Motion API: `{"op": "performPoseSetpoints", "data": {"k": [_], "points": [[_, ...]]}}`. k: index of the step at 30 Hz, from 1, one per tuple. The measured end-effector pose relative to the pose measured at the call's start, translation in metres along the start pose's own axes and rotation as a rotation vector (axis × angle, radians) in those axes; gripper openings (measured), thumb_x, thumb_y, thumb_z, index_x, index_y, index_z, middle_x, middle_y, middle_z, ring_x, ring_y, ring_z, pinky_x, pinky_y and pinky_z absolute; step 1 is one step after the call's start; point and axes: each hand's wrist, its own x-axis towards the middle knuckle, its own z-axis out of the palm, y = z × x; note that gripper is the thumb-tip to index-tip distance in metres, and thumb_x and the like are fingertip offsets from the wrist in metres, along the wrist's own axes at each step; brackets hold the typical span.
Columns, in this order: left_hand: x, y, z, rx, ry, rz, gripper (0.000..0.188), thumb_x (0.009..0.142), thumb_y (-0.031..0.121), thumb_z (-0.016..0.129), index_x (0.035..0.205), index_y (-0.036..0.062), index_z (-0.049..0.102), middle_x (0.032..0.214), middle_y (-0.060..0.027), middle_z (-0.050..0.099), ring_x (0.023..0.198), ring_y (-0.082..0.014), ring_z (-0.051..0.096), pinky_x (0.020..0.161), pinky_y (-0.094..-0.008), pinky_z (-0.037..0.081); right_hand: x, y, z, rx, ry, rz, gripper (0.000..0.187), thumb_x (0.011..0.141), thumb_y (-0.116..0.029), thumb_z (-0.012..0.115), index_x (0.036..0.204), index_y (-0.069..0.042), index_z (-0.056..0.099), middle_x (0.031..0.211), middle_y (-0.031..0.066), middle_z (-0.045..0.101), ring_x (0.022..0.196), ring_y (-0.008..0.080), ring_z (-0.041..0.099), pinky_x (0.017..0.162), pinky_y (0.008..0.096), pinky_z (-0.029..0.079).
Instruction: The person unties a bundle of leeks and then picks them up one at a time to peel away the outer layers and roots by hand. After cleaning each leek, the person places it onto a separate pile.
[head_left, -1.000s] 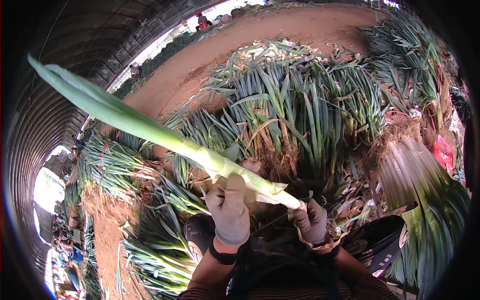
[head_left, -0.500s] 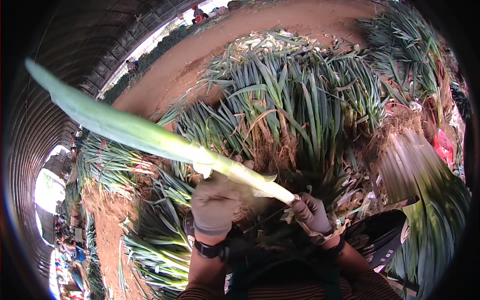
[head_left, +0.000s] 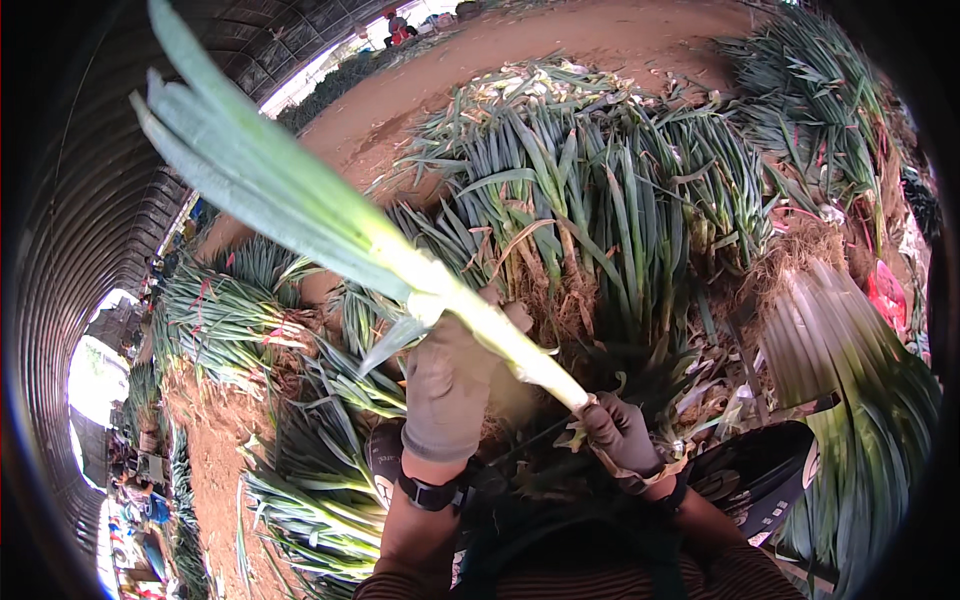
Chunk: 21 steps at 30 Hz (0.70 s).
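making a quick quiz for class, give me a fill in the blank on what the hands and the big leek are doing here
1. Both hands, the left hand and the right hand, wear ____.
2. The leek has its green leaves pointing to the upper ____ of the picture.
3. The right hand grips the leek at its ____ end.
4. The left forearm carries a dark ____ just below the glove.

Missing words: gloves; left; white; wristband

Leek heaps (head_left: 610, 190) lie on bare soil (head_left: 560, 45).
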Motion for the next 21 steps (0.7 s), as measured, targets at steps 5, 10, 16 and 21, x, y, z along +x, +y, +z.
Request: {"op": "performPoseSetpoints", "data": {"k": [5, 10, 16, 21], "points": [[-0.005, 0.003, 0.017, 0.173, -0.066, 0.072, 0.049, 0.089, 0.029, 0.057, 0.126, -0.0016, 0.048, 0.131, -0.0175, 0.052, 0.114, -0.0334, 0.057, 0.105, -0.0521, 0.041, 0.002, -0.004, 0.004, -0.075, 0.019, 0.005, 0.048, 0.096, -0.046, 0.055, 0.098, 0.001, 0.061, 0.076, -0.0022, 0.055, 0.070, 0.0055, 0.049, 0.063, 0.0234, 0.042], [-0.007, -0.009, 0.004, 0.060, 0.036, 0.054, 0.036, 0.088, 0.014, 0.052, 0.119, -0.0015, 0.056, 0.130, -0.0172, 0.053, 0.115, -0.0323, 0.056, 0.103, -0.0506, 0.043, 0.003, 0.000, 0.004, 0.050, -0.074, 0.110, 0.053, 0.095, -0.049, 0.053, 0.107, 0.002, 0.060, 0.083, 0.0007, 0.060, 0.072, 0.0072, 0.056, 0.065, 0.0240, 0.046], [-0.008, -0.014, 0.019, 0.113, 0.127, 0.161, 0.031, 0.087, 0.004, 0.053, 0.118, 0.0012, 0.058, 0.126, -0.0149, 0.056, 0.110, -0.0300, 0.060, 0.100, -0.0482, 0.047, 0.006, 0.023, -0.010, 0.088, -0.092, 0.123, 0.055, 0.095, -0.050, 0.054, 0.109, 0.003, 0.059, 0.088, 0.0027, 0.062, 0.078, 0.0083, 0.058, 0.068, 0.0254, 0.050], [-0.005, -0.022, -0.028, 0.177, 0.250, 0.390, 0.022, 0.093, 0.013, 0.059, 0.114, 0.0048, 0.058, 0.113, -0.0058, 0.062, 0.098, -0.0169, 0.062, 0.088, -0.0336, 0.051, 0.004, 0.013, -0.003, 0.042, -0.096, 0.139, 0.055, 0.093, -0.053, 0.055, 0.104, 0.001, 0.062, 0.088, 0.0017, 0.062, 0.079, 0.0066, 0.056, 0.067, 0.0247, 0.048]]}}
